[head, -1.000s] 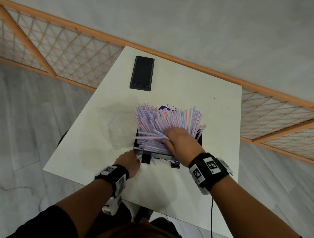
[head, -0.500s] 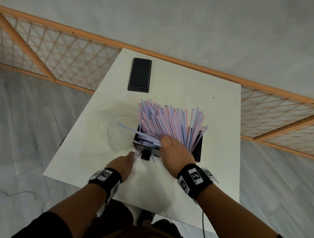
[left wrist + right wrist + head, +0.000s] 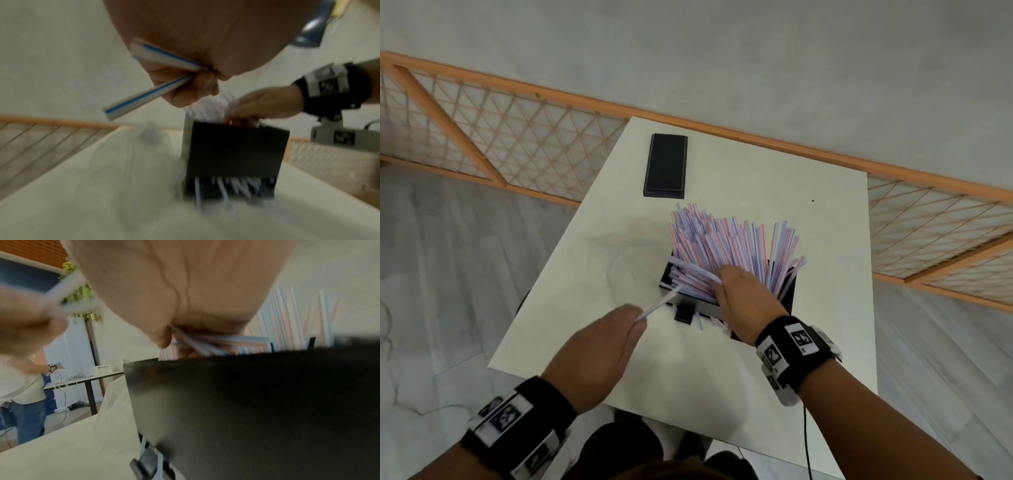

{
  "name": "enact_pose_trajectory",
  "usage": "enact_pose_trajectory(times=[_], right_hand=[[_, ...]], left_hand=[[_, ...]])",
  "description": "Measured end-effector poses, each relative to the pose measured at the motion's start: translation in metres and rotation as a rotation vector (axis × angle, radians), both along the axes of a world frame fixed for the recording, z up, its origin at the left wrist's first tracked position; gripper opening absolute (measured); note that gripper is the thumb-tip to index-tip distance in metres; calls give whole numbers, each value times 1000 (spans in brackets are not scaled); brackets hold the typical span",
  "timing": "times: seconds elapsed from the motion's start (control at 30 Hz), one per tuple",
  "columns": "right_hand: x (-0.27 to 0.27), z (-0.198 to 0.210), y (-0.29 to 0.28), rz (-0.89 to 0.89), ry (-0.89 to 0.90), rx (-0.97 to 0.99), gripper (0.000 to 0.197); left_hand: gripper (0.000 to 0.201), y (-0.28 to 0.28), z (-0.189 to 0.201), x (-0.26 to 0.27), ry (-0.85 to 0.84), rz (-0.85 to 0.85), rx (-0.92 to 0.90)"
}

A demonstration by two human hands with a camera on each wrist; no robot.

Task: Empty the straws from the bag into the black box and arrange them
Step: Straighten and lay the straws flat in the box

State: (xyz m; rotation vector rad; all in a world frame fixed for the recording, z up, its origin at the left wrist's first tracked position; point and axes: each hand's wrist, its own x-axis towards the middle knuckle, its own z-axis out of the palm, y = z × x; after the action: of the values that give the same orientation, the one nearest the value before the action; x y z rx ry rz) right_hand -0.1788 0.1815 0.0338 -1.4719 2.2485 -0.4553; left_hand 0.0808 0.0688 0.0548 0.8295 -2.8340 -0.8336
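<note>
The black box (image 3: 786, 291) stands mid-table, crammed with pink, blue and white striped straws (image 3: 732, 246) that fan upward. A few straw ends poke out under its near side (image 3: 226, 188). My right hand (image 3: 722, 284) lies on the straws at the box's near edge, with its fingers curled over a bunch of them (image 3: 207, 341). My left hand (image 3: 640, 317), nearer me and left of the box, pinches a loose straw (image 3: 662, 301) (image 3: 141, 97) that points toward the box's left corner. The clear bag (image 3: 625, 255) lies flat to the left of the box.
A flat black lid (image 3: 666, 166) lies at the far side of the white table (image 3: 791, 192). An orange lattice railing (image 3: 517, 137) runs behind and to both sides. In the right wrist view a person (image 3: 26, 395) stands by another table far off.
My left hand has drawn back from the box's near base toward me, now pinching a straw. The right hand stays on the straws, shifted slightly.
</note>
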Motion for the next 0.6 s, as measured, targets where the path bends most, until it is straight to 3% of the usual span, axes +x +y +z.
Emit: enact_pose_trajectory(times=[0.13, 0.2, 0.37, 0.47, 0.6], right_hand=[[-3, 15, 6, -10, 12, 52, 43], [-6, 22, 14, -38, 37, 39, 41], [-21, 30, 51, -179, 177, 4, 17], [-25, 37, 68, -268, 249, -43, 12], [-13, 42, 69, -235, 235, -130, 6]], left_hand=[[19, -9, 55, -58, 154, -100, -110], [17, -17, 59, -87, 126, -170, -194], [10, -27, 34, -147, -169, -405, -445], [19, -22, 15, -169, -250, -484, -450], [34, -9, -4, -179, -269, -517, -386]])
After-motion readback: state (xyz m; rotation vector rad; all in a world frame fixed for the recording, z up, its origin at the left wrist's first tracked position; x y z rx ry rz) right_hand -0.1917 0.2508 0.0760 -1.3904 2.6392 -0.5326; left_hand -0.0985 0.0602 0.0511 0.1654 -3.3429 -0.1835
